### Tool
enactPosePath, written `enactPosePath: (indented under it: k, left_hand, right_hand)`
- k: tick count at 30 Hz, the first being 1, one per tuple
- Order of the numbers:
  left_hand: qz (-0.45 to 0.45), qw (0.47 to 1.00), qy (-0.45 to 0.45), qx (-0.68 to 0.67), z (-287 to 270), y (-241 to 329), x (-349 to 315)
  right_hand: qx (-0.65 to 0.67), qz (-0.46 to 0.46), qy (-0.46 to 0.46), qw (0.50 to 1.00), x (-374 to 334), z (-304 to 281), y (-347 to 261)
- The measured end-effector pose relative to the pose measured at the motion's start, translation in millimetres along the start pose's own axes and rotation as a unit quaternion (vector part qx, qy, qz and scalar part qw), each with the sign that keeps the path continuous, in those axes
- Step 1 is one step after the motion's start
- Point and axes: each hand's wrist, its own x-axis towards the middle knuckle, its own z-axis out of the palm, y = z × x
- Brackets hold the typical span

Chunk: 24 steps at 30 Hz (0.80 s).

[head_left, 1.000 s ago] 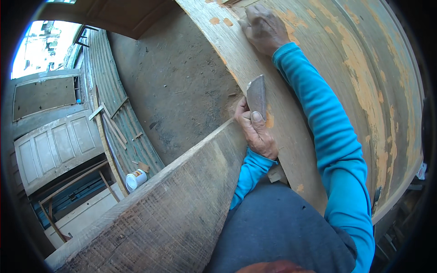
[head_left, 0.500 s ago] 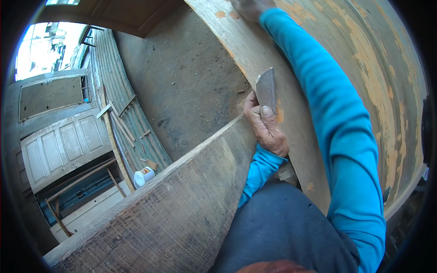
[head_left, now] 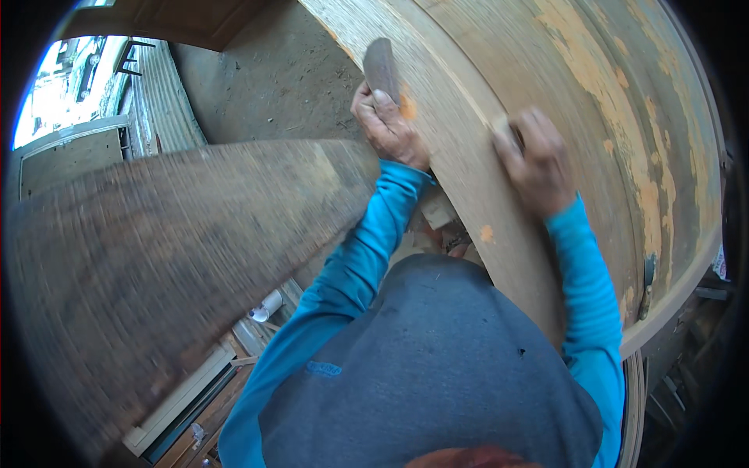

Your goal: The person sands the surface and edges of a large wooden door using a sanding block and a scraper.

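A wooden door-like panel [head_left: 468, 168] with orange filler patches stretches across the right side. At its left edge my left hand [head_left: 390, 132] is closed around a flat, dark grey-brown piece of sandpaper [head_left: 381, 70], which sticks up past the thumb. Farther right, my right hand [head_left: 538, 160] lies on the panel beside a raised strip, with its fingers curled. Something pale shows at the fingertips, but motion blur hides what it is. A thick, rough plank [head_left: 195, 242] runs leftward from beside my left hand.
Beyond the plank lies a dirt floor [head_left: 273, 93] with corrugated sheeting [head_left: 165, 101] along it. A brown panelled door [head_left: 148, 19] stands at the far left. Below the plank are a white container [head_left: 267, 306] and timber frames. A dark handle-like piece [head_left: 646, 288] sits near the panel's right edge.
My right hand has come back from the panel's far end toward me. The view has shifted, so the plank now fills more of the left side. My left hand still holds the sandpaper.
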Motion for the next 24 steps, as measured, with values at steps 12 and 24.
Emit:
enactPosePath:
  k: [12,24]
  left_hand:
    - [0.008,0.999,0.040,0.005,-12,-11,13]
    - [-0.006,0.999,0.033,-0.026,-1,-54,38]
  right_hand:
    - [-0.049,0.001,-0.031,0.998,-215,-93,5]
    - [0.104,0.060,0.018,0.993,-176,-68,17]
